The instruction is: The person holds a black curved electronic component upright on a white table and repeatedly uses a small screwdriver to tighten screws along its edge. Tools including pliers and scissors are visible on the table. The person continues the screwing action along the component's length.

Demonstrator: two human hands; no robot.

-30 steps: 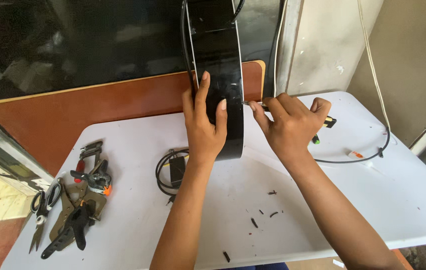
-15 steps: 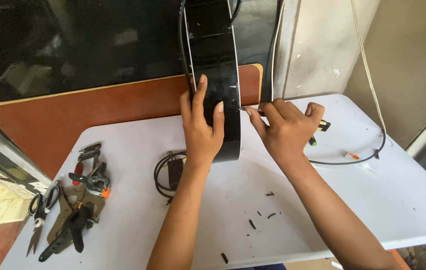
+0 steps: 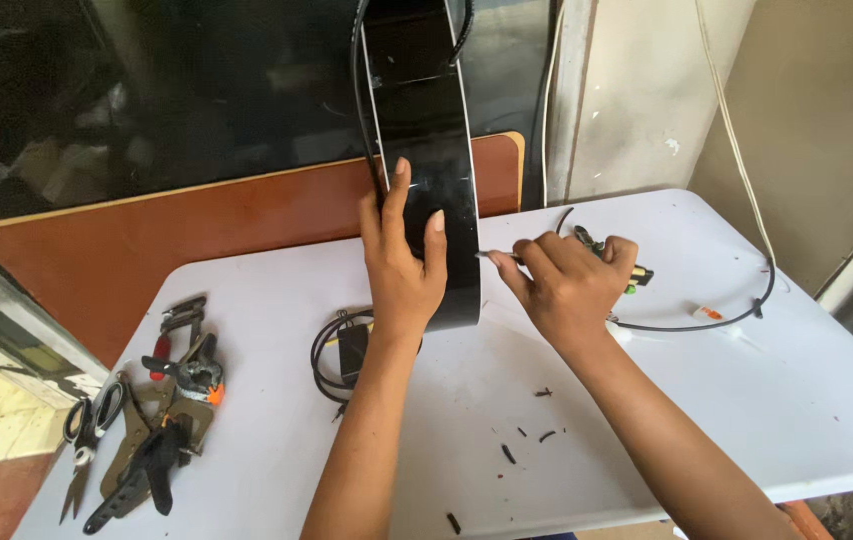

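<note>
Single head camera, looking steeply down, close over white table [image 3: 797,400]; no second view.

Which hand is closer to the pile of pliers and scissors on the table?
Left. The left hand grips the black panel, nearer the pile of tools; the right hand is beyond the panel.
</note>
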